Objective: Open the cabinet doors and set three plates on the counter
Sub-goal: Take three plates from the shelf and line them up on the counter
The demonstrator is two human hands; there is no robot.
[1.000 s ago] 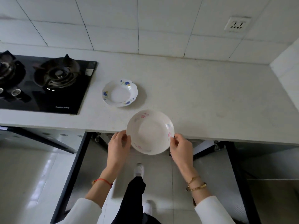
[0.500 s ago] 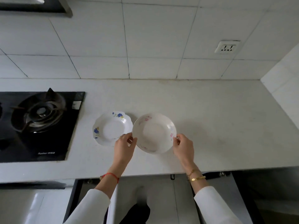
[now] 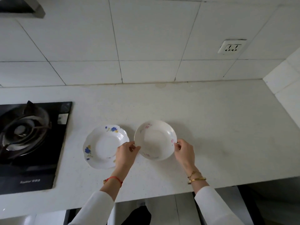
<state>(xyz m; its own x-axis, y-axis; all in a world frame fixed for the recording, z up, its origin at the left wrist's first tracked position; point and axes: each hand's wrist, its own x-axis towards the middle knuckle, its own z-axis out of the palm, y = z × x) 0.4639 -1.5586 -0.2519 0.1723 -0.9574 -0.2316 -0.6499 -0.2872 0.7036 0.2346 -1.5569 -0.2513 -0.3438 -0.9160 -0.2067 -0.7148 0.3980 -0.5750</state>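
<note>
A white plate with pink flowers [image 3: 155,139] is on the white counter [image 3: 219,135], or just above it; I cannot tell which. My left hand [image 3: 125,154] pinches its left rim and my right hand [image 3: 184,152] pinches its right rim. Just to its left lies a scalloped white plate with blue and yellow flowers [image 3: 103,146], flat on the counter, its right edge partly behind my left hand. The two plates sit close but apart. The cabinet doors are barely visible below the counter edge.
A black gas hob [image 3: 30,143] with a burner fills the counter's left side. A tiled wall with a socket [image 3: 231,47] rises behind. A side wall [image 3: 287,88] bounds the counter on the right. An extractor hood corner [image 3: 21,7] shows at top left.
Both hands carried the pink-flowered plate up from below the counter edge and forward, bringing it down beside the blue-flowered plate. My view tilted up towards the wall.
</note>
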